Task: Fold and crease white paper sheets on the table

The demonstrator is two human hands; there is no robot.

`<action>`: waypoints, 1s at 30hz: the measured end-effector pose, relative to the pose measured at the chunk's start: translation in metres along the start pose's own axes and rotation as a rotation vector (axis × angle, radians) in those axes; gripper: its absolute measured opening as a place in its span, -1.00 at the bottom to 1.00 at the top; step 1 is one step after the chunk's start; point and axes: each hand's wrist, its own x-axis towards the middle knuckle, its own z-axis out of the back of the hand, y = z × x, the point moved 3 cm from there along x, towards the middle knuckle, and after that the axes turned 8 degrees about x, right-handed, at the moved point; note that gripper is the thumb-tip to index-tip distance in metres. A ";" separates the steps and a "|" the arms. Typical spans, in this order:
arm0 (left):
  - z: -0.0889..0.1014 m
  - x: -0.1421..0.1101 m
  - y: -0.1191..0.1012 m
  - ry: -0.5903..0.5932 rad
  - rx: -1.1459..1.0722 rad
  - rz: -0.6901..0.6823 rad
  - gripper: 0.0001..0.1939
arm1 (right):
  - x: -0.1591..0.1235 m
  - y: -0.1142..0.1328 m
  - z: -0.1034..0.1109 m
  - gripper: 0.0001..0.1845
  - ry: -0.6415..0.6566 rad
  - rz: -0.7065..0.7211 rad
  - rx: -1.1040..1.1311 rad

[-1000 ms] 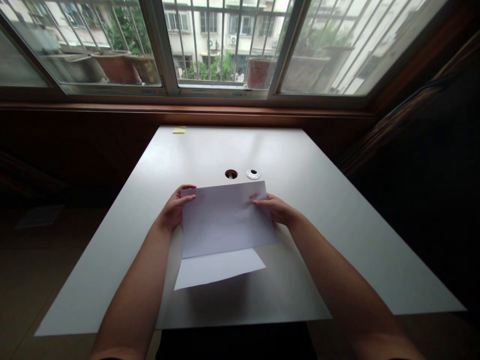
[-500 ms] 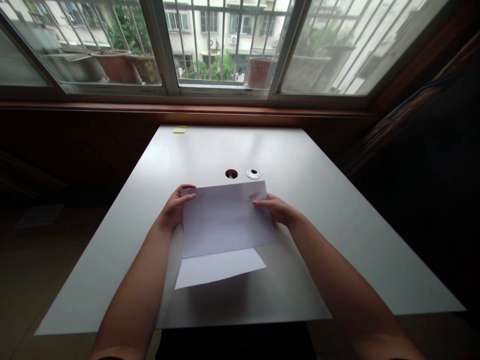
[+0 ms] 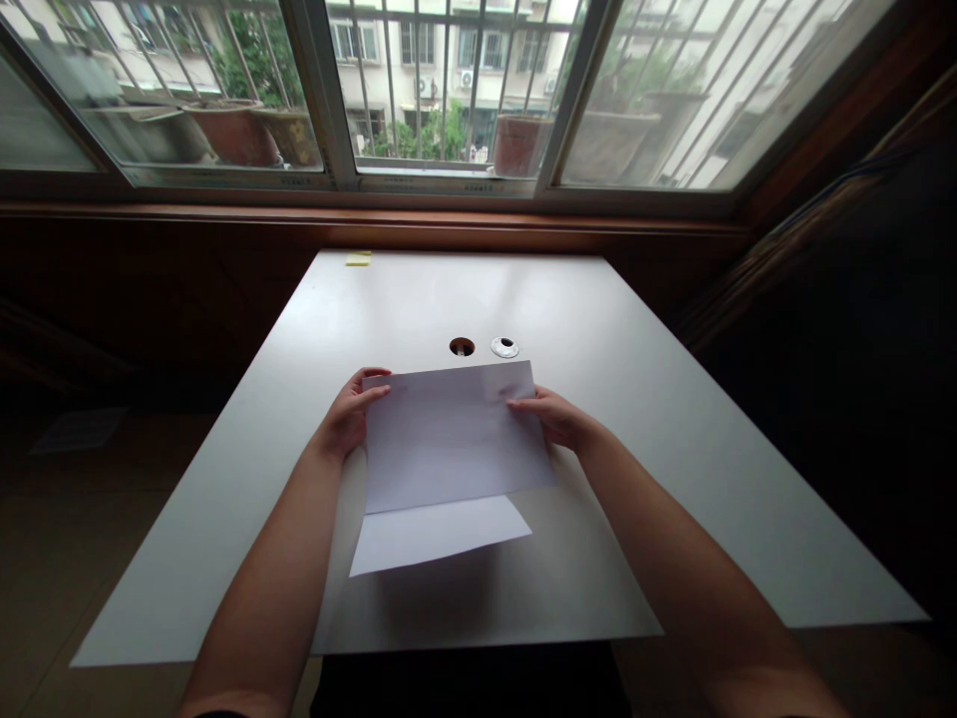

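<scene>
Between both hands I hold a white sheet of paper (image 3: 453, 439) tilted above the tabletop. It looks folded, with a brighter flap (image 3: 441, 535) showing below its lower edge. My left hand (image 3: 351, 411) pinches the left side near the top corner, thumb in front and fingers behind. On the opposite edge, my right hand (image 3: 554, 414) grips the paper the same way, its fingers mostly hidden behind the sheet. A dark shadow lies on the table under the paper.
The white table (image 3: 246, 439) has a round cable hole (image 3: 462, 347), with a silver ring-shaped cover (image 3: 504, 347) beside it. A yellow sticky note (image 3: 358, 258) is at the far left edge. Behind stands a barred window (image 3: 449, 90) with flower pots (image 3: 231, 133) outside.
</scene>
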 end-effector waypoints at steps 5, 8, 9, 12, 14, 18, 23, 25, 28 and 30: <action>0.000 0.000 -0.001 -0.008 0.005 -0.008 -0.54 | -0.002 0.001 -0.002 -0.60 0.017 -0.007 0.000; 0.000 0.001 -0.001 -0.016 0.012 -0.007 -0.55 | -0.003 0.002 -0.003 -0.59 0.009 -0.009 -0.009; -0.001 0.001 -0.001 -0.017 0.011 -0.007 -0.55 | -0.003 0.002 -0.004 -0.59 0.004 -0.008 -0.011; -0.001 0.001 -0.001 -0.014 0.006 -0.008 -0.54 | -0.003 0.003 -0.005 -0.59 -0.008 -0.003 -0.017; -0.001 0.001 -0.001 -0.013 0.004 -0.010 -0.53 | -0.003 0.003 -0.006 -0.59 -0.005 -0.002 -0.021; 0.000 0.002 0.001 -0.010 0.004 -0.009 -0.54 | -0.003 0.002 -0.006 -0.59 0.010 0.002 -0.023; 0.003 0.004 0.004 -0.019 0.013 -0.014 -0.53 | -0.003 0.001 -0.006 -0.58 0.023 0.005 -0.030; 0.004 0.005 0.004 -0.026 0.017 -0.020 -0.53 | -0.005 0.002 -0.008 -0.58 0.026 0.007 -0.043; 0.004 0.005 0.004 -0.033 0.017 -0.027 -0.56 | -0.006 0.005 -0.010 -0.52 0.036 0.033 -0.071; 0.003 0.006 0.004 -0.030 0.012 -0.032 -0.57 | -0.005 0.010 -0.008 -0.44 0.020 0.096 -0.095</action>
